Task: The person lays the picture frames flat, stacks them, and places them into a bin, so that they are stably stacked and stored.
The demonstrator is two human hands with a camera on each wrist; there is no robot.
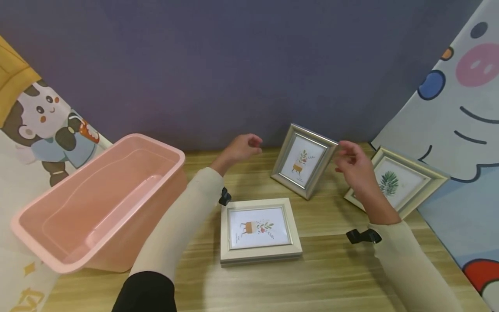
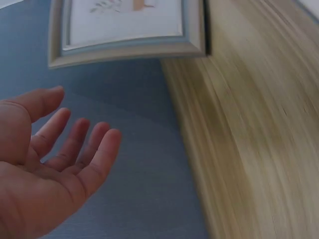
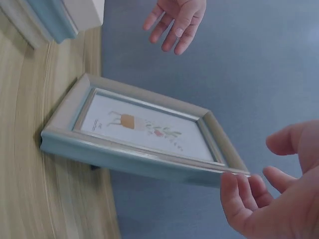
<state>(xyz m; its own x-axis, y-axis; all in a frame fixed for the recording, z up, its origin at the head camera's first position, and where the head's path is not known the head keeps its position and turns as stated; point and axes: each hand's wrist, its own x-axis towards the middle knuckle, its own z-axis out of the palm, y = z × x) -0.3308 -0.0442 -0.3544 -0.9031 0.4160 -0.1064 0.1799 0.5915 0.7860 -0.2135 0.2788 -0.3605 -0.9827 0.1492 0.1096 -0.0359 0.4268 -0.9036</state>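
A silver-edged picture frame (image 1: 303, 161) with a potted-plant print stands tilted back on the wooden table near the dark wall. My right hand (image 1: 356, 169) is at its upper right corner, fingers loosely bent and thumb apart. In the right wrist view its fingertips (image 3: 230, 186) are close by the frame's edge; whether they touch I cannot tell. To the left of that frame my left hand (image 1: 242, 149) hovers with nothing in it, its fingers relaxed and spread in the left wrist view. A cream picture frame (image 1: 260, 227) lies flat in front, print facing up.
Another standing frame (image 1: 405, 182) with a green leaf print is at the right, partly behind my right hand and wrist. A pink plastic bin (image 1: 163, 190) stands at the left. The dark wall (image 1: 249, 69) and cartoon-printed side panels (image 1: 440, 125) bound the wooden table (image 1: 323, 268).
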